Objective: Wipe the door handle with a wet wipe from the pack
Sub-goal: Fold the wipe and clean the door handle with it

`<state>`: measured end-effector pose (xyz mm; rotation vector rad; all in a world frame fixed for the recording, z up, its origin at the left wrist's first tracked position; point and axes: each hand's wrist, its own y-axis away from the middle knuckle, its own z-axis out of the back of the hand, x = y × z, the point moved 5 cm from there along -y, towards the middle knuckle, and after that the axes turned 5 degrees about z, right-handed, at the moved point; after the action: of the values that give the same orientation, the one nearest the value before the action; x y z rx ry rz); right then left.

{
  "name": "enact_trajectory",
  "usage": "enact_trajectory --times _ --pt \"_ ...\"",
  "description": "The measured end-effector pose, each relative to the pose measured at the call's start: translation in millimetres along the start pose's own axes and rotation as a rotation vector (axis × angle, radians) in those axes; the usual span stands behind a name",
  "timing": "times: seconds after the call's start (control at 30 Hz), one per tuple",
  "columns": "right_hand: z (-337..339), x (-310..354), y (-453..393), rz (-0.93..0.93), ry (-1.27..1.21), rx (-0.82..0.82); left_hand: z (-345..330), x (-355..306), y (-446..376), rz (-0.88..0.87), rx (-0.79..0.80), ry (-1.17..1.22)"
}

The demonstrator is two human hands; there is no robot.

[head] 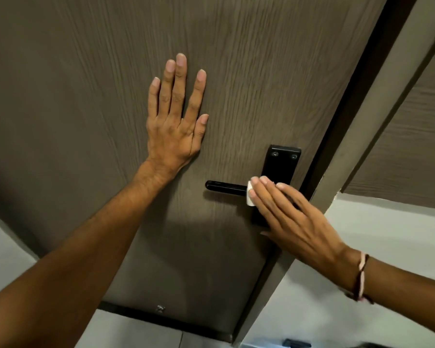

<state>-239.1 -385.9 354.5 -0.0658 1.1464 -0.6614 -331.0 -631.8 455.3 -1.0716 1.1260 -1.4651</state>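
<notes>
I see one brown wood-grain door (86, 71) filling the view. My left hand (173, 129) lies flat on it, fingers spread, grasping nothing. One black backplate (280, 169) carries two screws. One black door handle (224, 187) juts left from it — my right hand (286, 217) presses one white wet wipe (249, 198) against its base, fingers extended. One braided bracelet (360, 277) circles that wrist.
</notes>
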Motion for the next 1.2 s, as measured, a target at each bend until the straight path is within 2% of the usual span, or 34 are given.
enact_trajectory --times 0.3,0.5,0.63,0.8,0.9,1.07,1.2 --pt "12.0 32.1 -66.9 0.067 -0.002 -0.014 -3.3 5.7 3.4 0.012 -0.002 0.044" --pt "10.9 21.6 -40.2 0.092 0.068 -0.031 -2.1 2.1 3.9 -0.002 -0.003 0.056" --pt "9.9 12.5 -24.0 0.072 -0.007 -0.008 -3.3 3.1 3.6 0.000 -0.008 0.043" --pt "17.1 41.0 -74.3 0.119 0.153 0.044 -1.7 4.2 3.3 -0.007 -0.010 0.046" --pt "23.4 45.5 -96.0 0.122 0.164 0.030 -0.1 2.5 2.3 -0.011 -0.001 0.028" --pt "24.0 23.0 -58.2 0.093 0.107 0.013 2.0 -0.2 -0.8 -0.001 0.012 -0.005" --pt "15.3 -3.2 -11.0 0.036 0.058 0.073 2.6 -1.5 -0.8 0.003 0.000 0.001"
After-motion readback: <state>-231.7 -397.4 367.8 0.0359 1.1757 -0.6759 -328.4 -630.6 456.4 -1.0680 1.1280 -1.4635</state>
